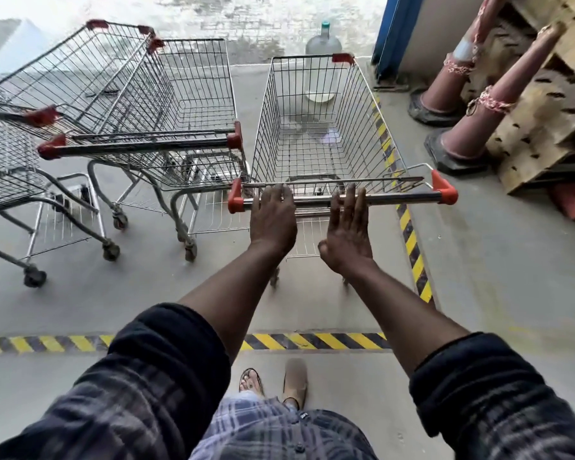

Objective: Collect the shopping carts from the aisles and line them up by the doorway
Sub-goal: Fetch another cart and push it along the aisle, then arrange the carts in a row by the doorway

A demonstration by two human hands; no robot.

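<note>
pressing forward on the handle bar point(402, 196) of the right-hand cart point(312, 137) with left grip point(273, 220) and right grip point(347, 227) both wide: fingers laid straight across the bar, thumbs free, closed round nothing. standing just beside the neighbour cart point(193, 94) at the near end of the row, nose toward the blue door frame point(392, 34) and the bright ground beyond, with two further carts point(63, 71) skewed off to the left. probably the last nudge of this placement, judging from the row. first hazard: a runaway roll, born of flat palms and no closed hold, straight into the water bottle point(322, 44) standing just past the basket nose, easily toppled by a hard shove. second hazard: sideways drift on swivel casters; leftward, a clash of wire baskets and a shuffle of the whole row out of line; rightward, a crossing of the striped floor tape point(409, 234) toward the traffic cones point(462, 134) and the wooden pallets point(545, 121). hard to check either from open palms alone. cannot tell the set of the front wheels, hidden under the basket, so no knowing the first direction of roll. best met with a slow, square push, a closed hold before the stop, and a release only at full rest.
</note>
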